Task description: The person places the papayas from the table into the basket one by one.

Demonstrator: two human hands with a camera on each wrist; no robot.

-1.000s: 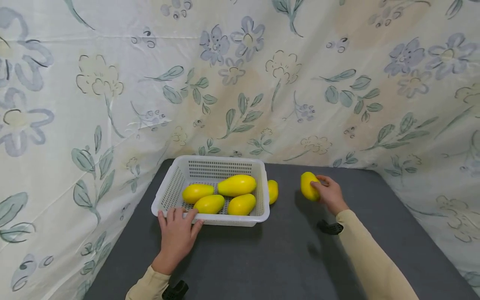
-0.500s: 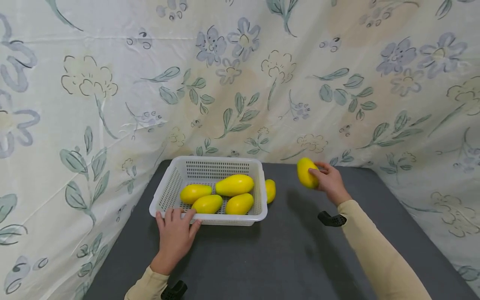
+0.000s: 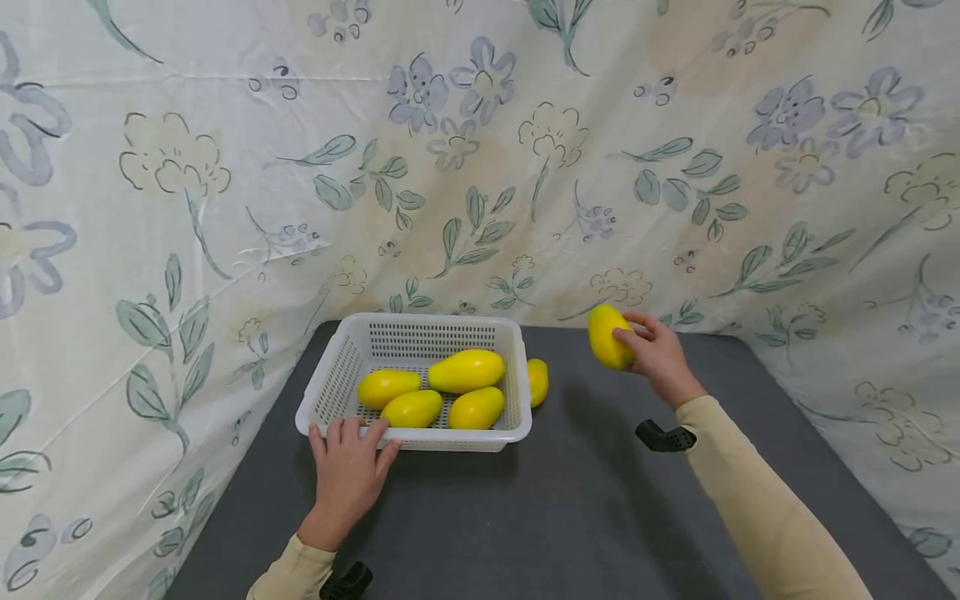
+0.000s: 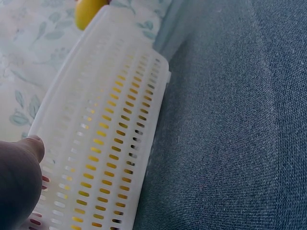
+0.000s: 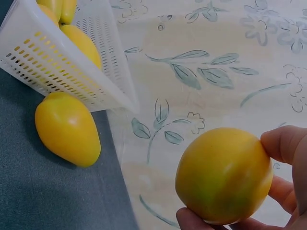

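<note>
A white plastic basket with slotted walls holds several yellow mangoes. My left hand grips its front rim near the left corner, fingers over the edge and thumb on the outer wall. In the air to the right of the basket, my right hand holds a yellow mango between thumb and fingers. The right wrist view shows that held mango up close, with a greenish patch. Another mango lies on the table against the basket's right side, partly hidden by it in the head view.
The dark grey table carries the basket at its back left. A floral cloth hangs behind the table and along both sides. Black wrist straps stick out below the sleeves.
My right hand has raised the mango higher above the table and carried it slightly left. The left hand keeps its place on the basket rim. The head view has shifted a little.
</note>
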